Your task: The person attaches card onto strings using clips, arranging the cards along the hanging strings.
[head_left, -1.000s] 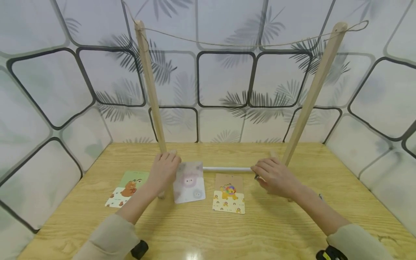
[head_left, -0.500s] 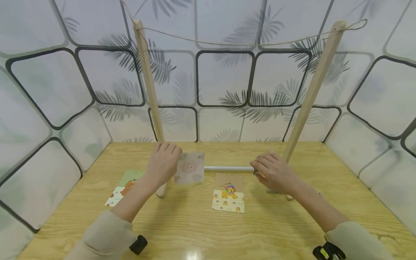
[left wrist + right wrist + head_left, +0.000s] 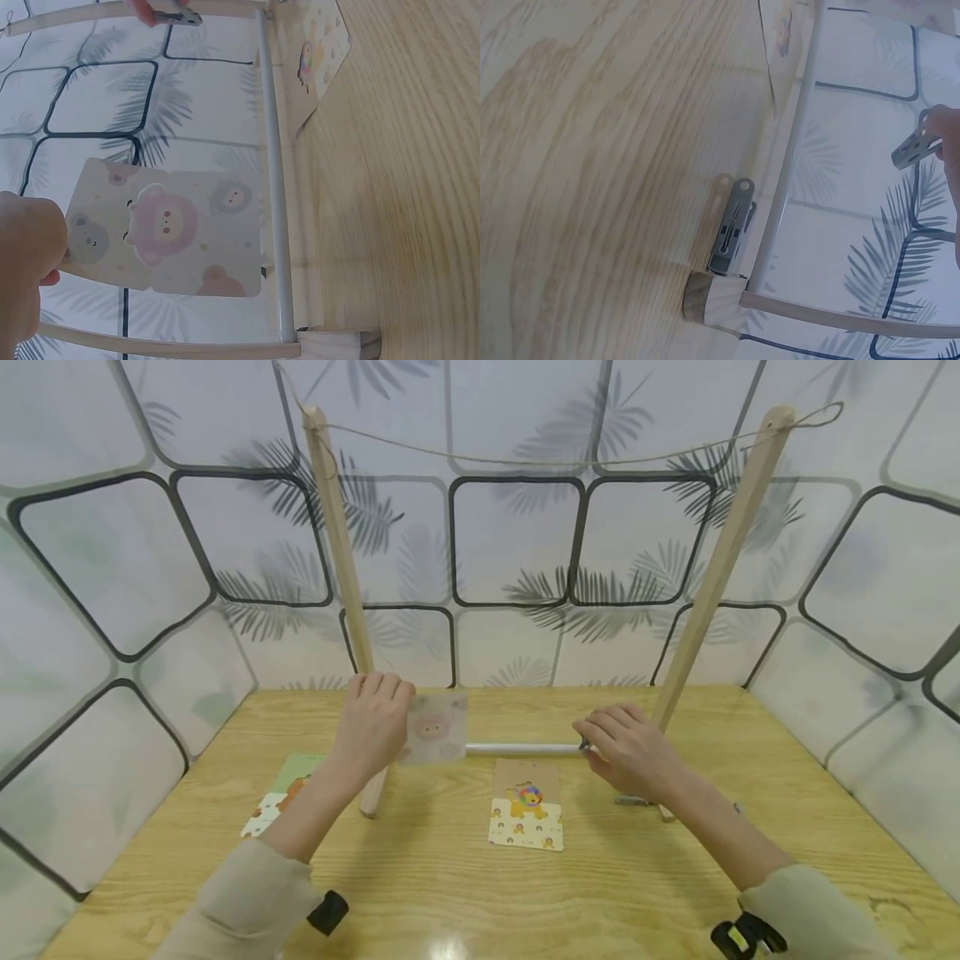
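My left hand (image 3: pixel 372 722) pinches the left edge of a pale card with a pink animal face (image 3: pixel 432 729), held up off the table beside the left wooden post (image 3: pixel 342 543). The whole card (image 3: pixel 180 229) shows in the left wrist view, gripped at its edge by the left hand (image 3: pixel 28 255). My right hand (image 3: pixel 630 752) pinches a small grey metal clip, raised near the right post (image 3: pixel 712 577). That clip (image 3: pixel 913 148) is plain in the right wrist view, by the fingers of the right hand (image 3: pixel 946 139).
A lion card (image 3: pixel 527 806) and a green-and-white card (image 3: pixel 273 806) lie on the table. Another grey clip (image 3: pixel 733 226) lies beside the right post's foot. A white rod (image 3: pixel 525 749) runs low between the posts, and a string (image 3: pixel 510 462) hangs between their tops.
My left hand has lifted the pink-faced card up off the table. My right hand, with the clip, has moved slightly up and to the left.
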Available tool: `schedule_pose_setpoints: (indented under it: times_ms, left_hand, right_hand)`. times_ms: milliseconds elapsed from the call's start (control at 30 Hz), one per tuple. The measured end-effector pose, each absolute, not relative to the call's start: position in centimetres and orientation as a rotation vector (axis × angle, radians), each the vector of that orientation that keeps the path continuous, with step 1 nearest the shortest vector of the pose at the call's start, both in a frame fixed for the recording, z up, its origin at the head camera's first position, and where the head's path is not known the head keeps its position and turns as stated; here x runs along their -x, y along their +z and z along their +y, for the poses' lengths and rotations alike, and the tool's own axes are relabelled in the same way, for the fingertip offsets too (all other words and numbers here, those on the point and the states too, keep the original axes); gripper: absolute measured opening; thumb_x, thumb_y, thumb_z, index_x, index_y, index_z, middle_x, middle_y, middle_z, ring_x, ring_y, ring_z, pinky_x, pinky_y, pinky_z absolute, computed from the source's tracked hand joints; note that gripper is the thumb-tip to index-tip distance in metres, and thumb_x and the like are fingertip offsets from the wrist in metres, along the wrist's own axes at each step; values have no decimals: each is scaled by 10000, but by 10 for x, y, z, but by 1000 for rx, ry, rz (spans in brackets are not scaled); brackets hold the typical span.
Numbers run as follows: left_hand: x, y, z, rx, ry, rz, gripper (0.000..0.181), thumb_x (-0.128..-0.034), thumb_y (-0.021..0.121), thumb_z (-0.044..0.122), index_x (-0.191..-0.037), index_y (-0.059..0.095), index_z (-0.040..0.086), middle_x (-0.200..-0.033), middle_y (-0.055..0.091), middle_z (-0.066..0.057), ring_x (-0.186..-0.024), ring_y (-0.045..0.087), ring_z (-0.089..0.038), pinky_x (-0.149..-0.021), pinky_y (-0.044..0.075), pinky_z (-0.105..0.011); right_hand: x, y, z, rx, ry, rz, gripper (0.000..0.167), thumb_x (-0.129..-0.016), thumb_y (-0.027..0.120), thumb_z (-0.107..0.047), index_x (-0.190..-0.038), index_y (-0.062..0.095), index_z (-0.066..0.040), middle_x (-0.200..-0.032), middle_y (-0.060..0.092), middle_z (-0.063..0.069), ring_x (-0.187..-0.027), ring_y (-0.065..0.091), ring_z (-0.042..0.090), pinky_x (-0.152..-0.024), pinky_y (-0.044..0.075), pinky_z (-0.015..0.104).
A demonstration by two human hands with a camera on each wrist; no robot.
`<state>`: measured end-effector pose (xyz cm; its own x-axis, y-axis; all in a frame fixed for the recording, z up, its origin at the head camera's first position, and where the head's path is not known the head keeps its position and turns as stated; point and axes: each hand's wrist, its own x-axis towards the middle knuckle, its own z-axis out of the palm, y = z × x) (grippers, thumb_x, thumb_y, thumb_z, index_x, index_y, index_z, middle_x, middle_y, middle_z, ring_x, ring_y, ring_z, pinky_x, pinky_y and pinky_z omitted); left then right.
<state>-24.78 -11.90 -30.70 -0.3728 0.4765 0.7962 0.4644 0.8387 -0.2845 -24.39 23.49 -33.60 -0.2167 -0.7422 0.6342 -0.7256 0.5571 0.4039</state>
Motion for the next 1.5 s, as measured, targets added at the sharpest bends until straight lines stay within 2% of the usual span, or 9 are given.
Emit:
schedule_pose_setpoints:
  times_ms: [100,200,733,1000,1167,1500]
  left_hand:
    - [250,-305,-119,689,3,-1999,103,-843,490,-7,-800,584,-13,-764,565,-139,-745,508,-319,-752,380,-445]
    - [252,-302,-119,688,-9,-1973,140,-837,445,-22,-802,581,-17,-766,558,-145,-747,502,-323,-746,378,-452]
    - [263,-284,-113,664,-6,-1890,159,-816,408,-48,-772,556,-15,-729,529,-139,-706,468,-312,-721,375,-426]
    - [268,-275,-111,644,11,-1879,180,-865,404,13,-747,536,-20,-719,519,-142,-692,454,-307,-723,370,-430]
    - [271,-268,-112,635,14,-1867,173,-850,394,10,-745,528,-19,-714,508,-145,-692,454,-316,-729,367,-442]
    - [274,-252,-116,605,24,-1876,173,-887,396,-12,-797,544,-20,-780,531,-162,-747,472,-336,-755,359,-454]
  right_hand:
    - [245,-334,232,-1138,-25,-1958,366,-670,691,-135,-1003,634,5,-888,645,110,-840,594,295,-762,453,425]
    - [246,-332,229,-1090,-20,-1945,363,-654,703,-121,-987,634,7,-872,644,112,-820,593,296,-741,453,431]
    - [245,-319,223,-1058,-9,-1927,369,-636,727,-94,-979,630,2,-870,641,111,-823,597,302,-703,463,438]
    - [249,-312,222,-1081,-2,-1870,376,-608,730,-68,-960,628,12,-851,641,121,-789,597,311,-694,470,446]
    - [249,-306,220,-1085,-15,-1870,348,-634,702,-75,-963,624,11,-849,635,120,-801,588,303,-729,456,435]
    - [248,-288,211,-1077,2,-1869,337,-678,684,-86,-993,618,12,-885,638,125,-839,578,311,-767,432,447]
